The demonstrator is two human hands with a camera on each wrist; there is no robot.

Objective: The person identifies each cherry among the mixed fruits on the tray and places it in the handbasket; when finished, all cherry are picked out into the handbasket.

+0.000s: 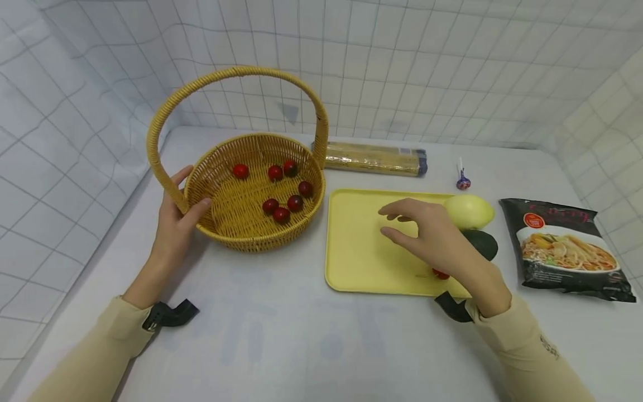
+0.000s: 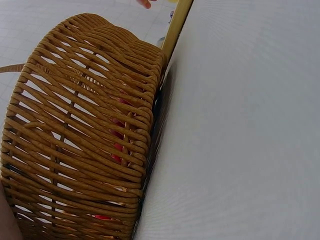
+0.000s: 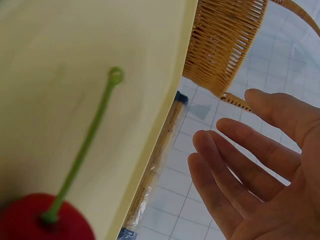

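On the left, my left hand (image 1: 174,228) grips the side of a woven basket (image 1: 253,244), thumb over the rim and fingers around the outside by the handle. Several dark red cherries (image 1: 281,215) lie inside the basket. My right hand (image 1: 427,230) is held above the yellow tray (image 1: 351,240), fingers loosely extended and nothing between them. Beneath its wrist a red cherry (image 3: 47,222) with a green stem sits on the tray. A yellow-green lemon-like fruit (image 1: 469,212) and a dark green avocado-like item (image 1: 482,244), partly hidden by the hand, lie at the tray's right end.
Behind the tray lies a long gold-coloured package (image 1: 374,158) with clear wrapping. A wrapped lollipop (image 1: 463,181) stands apart at the back right. To the tray's right is a black noodle packet (image 1: 567,251). The basket's tall handle (image 1: 241,71) arches upward; gridded white walls enclose the table.
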